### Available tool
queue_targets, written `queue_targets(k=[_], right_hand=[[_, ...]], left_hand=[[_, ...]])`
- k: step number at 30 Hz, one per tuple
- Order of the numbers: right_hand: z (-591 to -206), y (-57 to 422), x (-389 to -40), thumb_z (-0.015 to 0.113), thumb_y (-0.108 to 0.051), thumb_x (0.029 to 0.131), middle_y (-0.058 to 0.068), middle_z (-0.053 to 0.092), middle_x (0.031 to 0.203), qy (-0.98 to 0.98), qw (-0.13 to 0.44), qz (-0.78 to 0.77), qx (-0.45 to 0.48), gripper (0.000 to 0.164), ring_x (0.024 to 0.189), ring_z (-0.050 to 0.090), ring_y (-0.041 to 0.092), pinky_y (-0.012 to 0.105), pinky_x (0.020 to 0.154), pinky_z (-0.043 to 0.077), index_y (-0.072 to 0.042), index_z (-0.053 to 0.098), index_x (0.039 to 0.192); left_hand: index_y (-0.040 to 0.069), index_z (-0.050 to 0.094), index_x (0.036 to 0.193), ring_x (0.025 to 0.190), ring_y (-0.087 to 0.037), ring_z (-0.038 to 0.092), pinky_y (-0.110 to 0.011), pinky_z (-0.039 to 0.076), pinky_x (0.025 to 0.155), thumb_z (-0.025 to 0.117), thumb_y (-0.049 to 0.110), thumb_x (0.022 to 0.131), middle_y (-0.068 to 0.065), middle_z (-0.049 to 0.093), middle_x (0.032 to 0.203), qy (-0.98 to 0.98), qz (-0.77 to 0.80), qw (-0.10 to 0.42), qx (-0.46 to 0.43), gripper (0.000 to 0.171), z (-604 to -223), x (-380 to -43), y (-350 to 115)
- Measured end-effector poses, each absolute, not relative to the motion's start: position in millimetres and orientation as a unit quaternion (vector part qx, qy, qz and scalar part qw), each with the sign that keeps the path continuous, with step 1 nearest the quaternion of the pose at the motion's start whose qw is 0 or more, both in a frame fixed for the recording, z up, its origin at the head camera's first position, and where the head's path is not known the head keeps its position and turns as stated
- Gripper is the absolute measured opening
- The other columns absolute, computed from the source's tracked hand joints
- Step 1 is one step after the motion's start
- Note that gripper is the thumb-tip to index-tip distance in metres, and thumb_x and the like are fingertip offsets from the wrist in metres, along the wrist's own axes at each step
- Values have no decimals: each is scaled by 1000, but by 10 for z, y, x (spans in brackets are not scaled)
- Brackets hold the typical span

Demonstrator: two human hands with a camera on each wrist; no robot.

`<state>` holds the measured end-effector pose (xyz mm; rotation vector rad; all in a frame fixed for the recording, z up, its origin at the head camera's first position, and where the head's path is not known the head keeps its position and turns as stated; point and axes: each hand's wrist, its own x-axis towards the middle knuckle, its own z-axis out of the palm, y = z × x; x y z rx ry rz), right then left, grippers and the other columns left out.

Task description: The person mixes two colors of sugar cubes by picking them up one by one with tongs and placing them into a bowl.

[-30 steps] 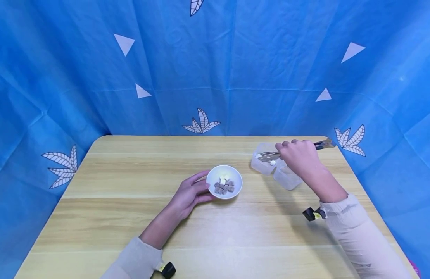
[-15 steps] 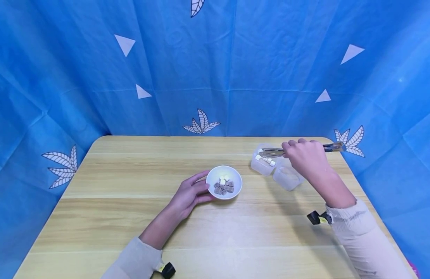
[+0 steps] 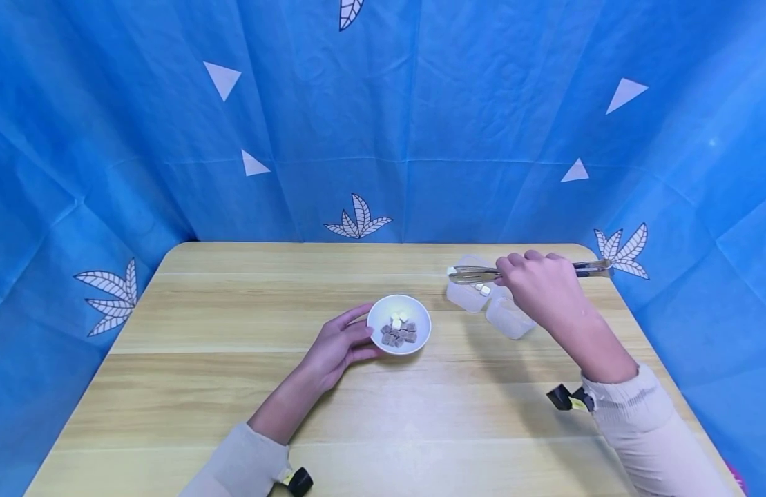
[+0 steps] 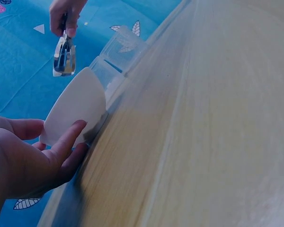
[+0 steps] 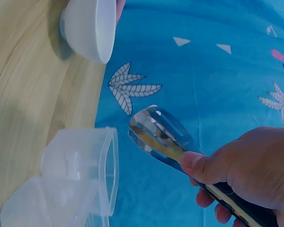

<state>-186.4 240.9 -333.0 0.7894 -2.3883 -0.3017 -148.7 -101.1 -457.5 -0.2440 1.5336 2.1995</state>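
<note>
My left hand [image 3: 336, 348] holds the side of a white bowl [image 3: 423, 330], with the thumb at its rim and fingers along its outer wall in the left wrist view. In the bowl lie several brown cubes [image 3: 400, 337] and a few white cubes [image 3: 397, 324]. My right hand [image 3: 540, 281] grips metal tongs [image 5: 156, 132] around their middle. At the tongs' tips a small white cube [image 3: 451, 271] is pinched, raised over the far clear plastic container [image 3: 462, 298]. White cubes [image 3: 484, 290] show inside that container, partly covered by the tongs.
A second clear plastic container [image 3: 509, 319] stands against the first, nearer to me, partly behind the right hand. Both sit on the right of the wooden table [image 3: 246, 297]. Blue patterned cloth [image 3: 383, 124] hangs behind and at both sides.
The tongs came up out of the far container and moved left, now with a white cube at their tips. My left hand and the bowl stayed where they were.
</note>
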Motion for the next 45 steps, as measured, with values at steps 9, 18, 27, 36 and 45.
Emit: queue_targets(k=[9, 18, 27, 36, 45], right_hand=[[-3315, 2234, -1760, 83, -19, 86, 3, 63, 62, -890, 308, -107, 320, 21, 54, 53, 21, 27, 38, 36, -6, 68, 80], [-3353, 2081, -1658, 88, -25, 82, 1, 67, 67, -892, 286, -104, 335, 25, 59, 60, 21, 29, 41, 44, -9, 69, 82], [-3418, 2005, -1598, 87, -32, 84, 0, 69, 71, -899, 238, -126, 344, 26, 63, 62, 20, 27, 43, 44, -11, 71, 86], [-3454, 1983, -1599, 86, -34, 84, 0, 67, 70, -899, 239, -122, 347, 31, 63, 61, 21, 28, 44, 43, -10, 67, 85], [-3408, 2015, -1605, 86, -32, 85, 0, 61, 66, -896, 264, -114, 338, 30, 55, 53, 20, 26, 42, 37, -9, 67, 84]], left_hand=[[13, 50, 153, 124, -37, 67, -45, 65, 95, 57, -3, 99, -28, 57, 147, 551, 798, 225, -92, 56, -4570, -1488, -1003], [12, 49, 153, 124, -37, 67, -46, 65, 95, 57, -3, 99, -28, 57, 146, 552, 798, 224, -92, 57, -4565, -1481, -1011], [12, 49, 153, 127, -39, 65, -46, 64, 97, 57, -3, 99, -28, 57, 147, 552, 799, 224, -89, 56, -4579, -1487, -1011], [14, 50, 153, 124, -36, 67, -45, 65, 96, 56, -1, 101, -28, 57, 146, 558, 793, 224, -95, 54, -4593, -1488, -1012], [13, 49, 153, 125, -35, 67, -45, 65, 96, 56, -1, 100, -28, 56, 147, 558, 793, 226, -93, 55, -4585, -1485, -1010]])
